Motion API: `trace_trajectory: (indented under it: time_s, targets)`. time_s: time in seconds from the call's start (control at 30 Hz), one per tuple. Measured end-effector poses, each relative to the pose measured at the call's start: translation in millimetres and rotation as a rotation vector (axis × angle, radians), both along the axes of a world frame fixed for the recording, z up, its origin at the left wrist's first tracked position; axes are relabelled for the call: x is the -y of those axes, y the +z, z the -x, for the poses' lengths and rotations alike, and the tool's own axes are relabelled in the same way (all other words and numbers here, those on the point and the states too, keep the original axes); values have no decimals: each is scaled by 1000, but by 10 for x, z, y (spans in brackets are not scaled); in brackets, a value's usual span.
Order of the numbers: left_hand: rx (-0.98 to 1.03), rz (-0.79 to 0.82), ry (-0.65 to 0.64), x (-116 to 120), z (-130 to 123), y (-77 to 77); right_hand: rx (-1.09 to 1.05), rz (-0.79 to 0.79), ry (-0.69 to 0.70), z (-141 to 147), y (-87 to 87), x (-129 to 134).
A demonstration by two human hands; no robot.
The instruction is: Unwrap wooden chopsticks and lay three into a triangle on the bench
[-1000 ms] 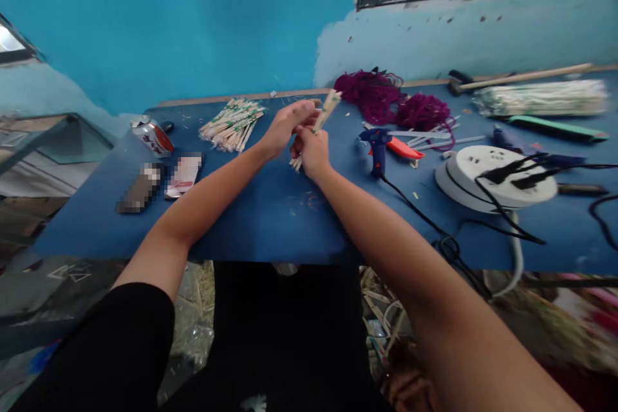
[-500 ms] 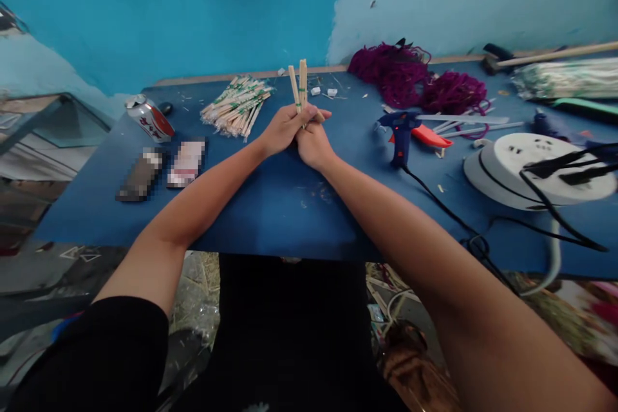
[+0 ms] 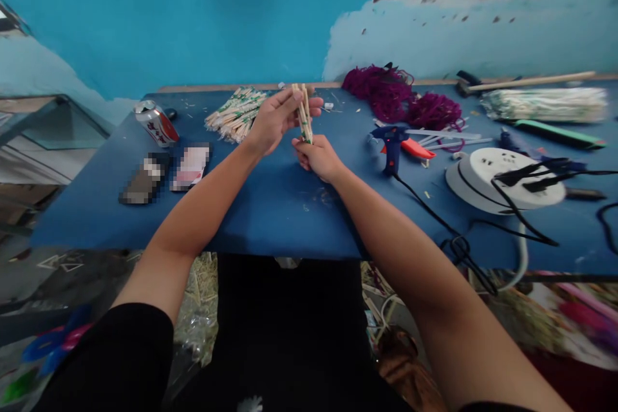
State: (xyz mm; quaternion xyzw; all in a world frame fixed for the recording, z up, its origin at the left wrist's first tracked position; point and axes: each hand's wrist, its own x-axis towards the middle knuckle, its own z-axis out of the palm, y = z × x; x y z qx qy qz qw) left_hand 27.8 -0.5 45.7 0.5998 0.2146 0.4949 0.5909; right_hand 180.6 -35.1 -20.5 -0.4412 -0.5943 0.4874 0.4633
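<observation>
Plainly, both hands are busy over the table [image 3: 284, 225] with one small bunch of wooden sticks [image 3: 303, 117]. Nearest, the right hand [image 3: 318, 158] is closed, its fingers and thumb pinching the lower end by the green bands. That pinch looks like the anchor: it is best firm but not crushing, so the thin sticks can settle side by side without splaying or slipping down.

Just beyond and to the left, the left hand [image 3: 270, 122] is partly open, its thumb laid against the upper part of the sticks and its fingers spread behind them. A light touch there would suit, nudging loose ends into line while the lower end takes the hold; pressing from one side only could skew the bunch. How firmly either hand grips, I cannot tell.

So the bunch stands nearly upright, tilted a little, between the hands: its foot in the right hand's fingers, its top by the left thumb, raised in front of the body. To the right lie a blue glue gun [image 3: 393, 159] and a white round power strip [image 3: 506, 174]. Farther off, a loose heap of banded sticks [image 3: 237, 109] lies behind the left wrist, and purple yarn [image 3: 381, 95] sits near the wall [image 3: 217, 19].
</observation>
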Motion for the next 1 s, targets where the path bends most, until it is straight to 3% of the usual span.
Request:
trace_trajectory:
  time_s: [0.17, 0.4, 0.8, 0.9, 1.0]
  targets:
    - [-39, 11, 17, -38, -5, -59, -20, 44, 87, -37, 77, 80]
    - [-22, 29, 94, -84, 23, -16, -23, 104, 219, -128, 130, 125]
    - [50, 35, 348, -480, 496, 142, 74, 176, 368, -73, 184, 217]
    - [116, 47, 457, -596, 712, 243, 146, 172, 352, -97, 282, 345]
    - [191, 92, 512, -648, 843, 325, 218, 140, 331, -288, 435, 691]
